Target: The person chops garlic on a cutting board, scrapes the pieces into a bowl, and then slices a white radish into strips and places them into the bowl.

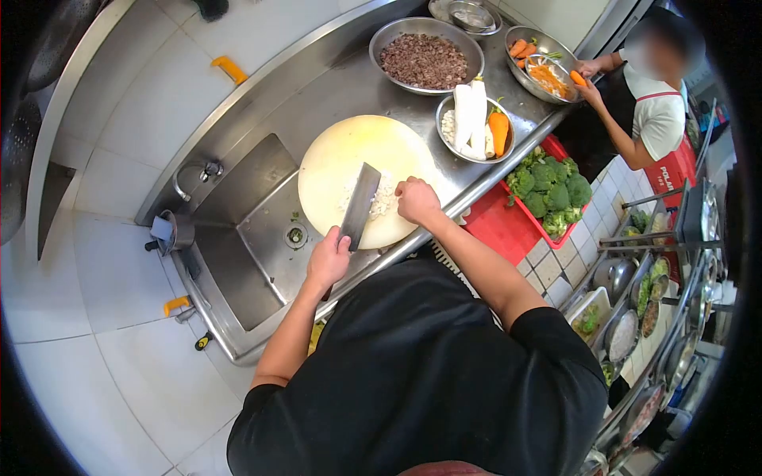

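In my left hand point(329, 259) is the handle of a cleaver point(362, 200), its broad blade standing over a round cutting board point(333, 159). Small chopped white pieces point(385, 198) lie on the board beside the blade, partly hidden by it. My right hand point(417, 200) rests at the board's right side, just past the pieces. Its fingers are curled in, and whatever they may hold is hidden.
A metal sink point(254, 230) lies left of the board. Behind stand a bowl of brownish minced food point(425, 62) and a bowl with white radishes point(470, 115) and a carrot. Broccoli point(552, 186) fills a red crate. A co-worker point(655, 103) holds a carrot. Shelves point(635, 309) line the right.
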Demonstrator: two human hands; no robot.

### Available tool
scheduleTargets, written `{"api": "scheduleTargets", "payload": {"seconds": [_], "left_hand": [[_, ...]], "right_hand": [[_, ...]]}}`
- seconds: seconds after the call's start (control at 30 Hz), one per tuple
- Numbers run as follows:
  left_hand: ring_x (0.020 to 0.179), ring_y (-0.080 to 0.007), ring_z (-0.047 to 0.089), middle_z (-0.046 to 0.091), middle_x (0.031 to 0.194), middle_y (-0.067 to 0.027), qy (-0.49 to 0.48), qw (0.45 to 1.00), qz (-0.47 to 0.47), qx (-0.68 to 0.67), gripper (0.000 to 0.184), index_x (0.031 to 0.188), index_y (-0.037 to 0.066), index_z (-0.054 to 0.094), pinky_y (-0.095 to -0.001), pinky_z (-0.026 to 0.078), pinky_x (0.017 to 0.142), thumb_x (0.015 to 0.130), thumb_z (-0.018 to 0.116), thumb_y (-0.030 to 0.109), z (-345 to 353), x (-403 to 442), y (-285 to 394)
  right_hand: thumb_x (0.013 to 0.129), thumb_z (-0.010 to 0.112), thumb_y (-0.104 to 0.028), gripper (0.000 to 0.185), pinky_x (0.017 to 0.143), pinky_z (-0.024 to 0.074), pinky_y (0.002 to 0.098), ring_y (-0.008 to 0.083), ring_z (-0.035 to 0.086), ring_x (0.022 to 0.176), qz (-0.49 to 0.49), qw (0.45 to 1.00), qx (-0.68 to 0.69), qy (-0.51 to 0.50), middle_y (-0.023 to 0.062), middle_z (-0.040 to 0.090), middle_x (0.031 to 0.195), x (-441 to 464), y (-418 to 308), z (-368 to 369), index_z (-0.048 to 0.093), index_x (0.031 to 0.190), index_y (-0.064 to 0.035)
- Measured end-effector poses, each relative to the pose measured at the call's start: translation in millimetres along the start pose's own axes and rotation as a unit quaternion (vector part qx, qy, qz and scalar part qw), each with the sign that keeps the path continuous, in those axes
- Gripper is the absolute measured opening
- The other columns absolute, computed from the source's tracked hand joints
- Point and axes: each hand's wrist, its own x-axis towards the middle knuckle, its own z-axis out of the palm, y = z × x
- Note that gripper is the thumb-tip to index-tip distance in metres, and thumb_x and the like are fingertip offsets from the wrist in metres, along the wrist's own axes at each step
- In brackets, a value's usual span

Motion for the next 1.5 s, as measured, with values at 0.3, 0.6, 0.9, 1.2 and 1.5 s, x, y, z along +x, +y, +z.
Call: {"api": "scheduleTargets", "payload": {"seconds": [0.3,0.6,0.9,1.2,1.5], "left_hand": [[0.091,-0.0520,0.065,0.068,0.092,-0.0297,-0.021,0.999,-0.028,-0.001,0.026,0.112,0.005,0.054,-0.0588,0.049,0.078,0.103,0.055,0.029,0,-7,10],[0.092,-0.0518,0.066,0.069,0.092,-0.0303,-0.068,0.994,0.007,0.086,0.025,0.112,0.005,0.056,-0.0611,0.050,0.082,0.102,0.054,0.027,8,-14,20],[0.084,-0.0533,0.066,0.068,0.086,-0.0323,-0.109,0.982,-0.005,0.153,0.022,0.114,0.007,0.053,-0.0637,0.050,0.077,0.104,0.050,0.027,24,-11,23],[0.084,-0.0544,0.066,0.068,0.086,-0.0328,-0.131,0.978,-0.005,0.164,0.023,0.113,0.005,0.052,-0.0641,0.050,0.078,0.105,0.049,0.027,16,-9,33],[0.082,-0.0541,0.065,0.067,0.085,-0.0336,-0.118,0.982,0.014,0.150,0.024,0.111,0.004,0.052,-0.0640,0.050,0.077,0.105,0.049,0.027,15,-5,26]], "right_hand": [[0.084,0.074,-0.013,0.026,0.098,0.0527,0.0438,0.0373,0.064,0.108,-0.084,0.994,0.063,0.028,0.0199,0.066,0.111,-22,14,10,0.073,0.107,-0.0013],[0.085,0.071,-0.010,0.027,0.098,0.0521,0.0443,0.0372,0.064,0.108,-0.036,0.988,0.133,0.066,0.0195,0.066,0.110,-43,-4,12,0.070,0.110,-0.0016],[0.081,0.067,-0.004,0.023,0.097,0.0521,0.0454,0.0377,0.062,0.108,-0.123,0.986,0.071,0.087,0.0180,0.066,0.105,-48,10,15,0.069,0.104,-0.0032],[0.086,0.067,-0.008,0.015,0.091,0.0540,0.0443,0.0339,0.064,0.103,-0.145,0.982,0.078,0.088,0.0128,0.067,0.099,-45,25,22,0.070,0.101,-0.0053],[0.089,0.066,-0.013,0.011,0.087,0.0549,0.0457,0.0337,0.065,0.100,-0.113,0.988,0.067,0.086,0.0142,0.067,0.093,-46,18,17,0.069,0.095,-0.0038]]}}
